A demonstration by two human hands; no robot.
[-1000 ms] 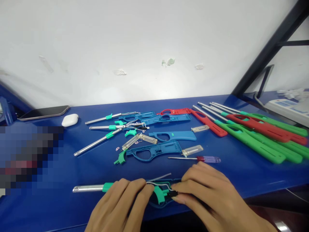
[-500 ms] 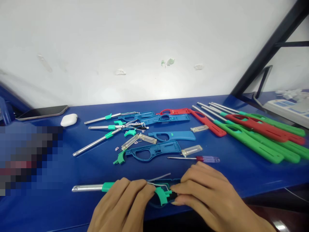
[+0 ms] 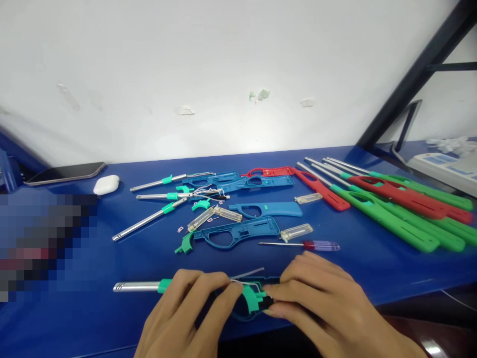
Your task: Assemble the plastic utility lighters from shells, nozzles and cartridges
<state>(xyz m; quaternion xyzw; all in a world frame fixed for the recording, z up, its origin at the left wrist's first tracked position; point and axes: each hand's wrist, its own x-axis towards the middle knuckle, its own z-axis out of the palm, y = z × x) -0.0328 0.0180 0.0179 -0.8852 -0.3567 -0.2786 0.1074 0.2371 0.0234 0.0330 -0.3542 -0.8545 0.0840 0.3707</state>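
Note:
At the table's front edge lies an opened blue lighter housing (image 3: 238, 316), with a metal lighter tube (image 3: 136, 287) sticking out to the left. My left hand (image 3: 190, 308) is curled over the housing, its fingertips against a green trigger (image 3: 254, 299) and white wires (image 3: 238, 282). From the right, my right hand (image 3: 316, 296) pinches the black piece (image 3: 267, 302) behind the trigger. A thin clear tube (image 3: 249, 273) slants up behind the fingers. My hands hide much of the housing.
Beyond my hands lie a screwdriver (image 3: 316, 245), blue housing halves (image 3: 257, 229), clear fuel tanks (image 3: 296, 231), and loose tubes (image 3: 149, 220). Whole green lighters (image 3: 395, 223) and red ones are piled right. An earbud case (image 3: 106, 185) and phone (image 3: 67, 173) sit back left.
My left fingers have shifted slightly up and onto the trigger, which has moved a little right. The metal tube has tilted a touch upward. My right hand keeps its pinch, almost unmoved.

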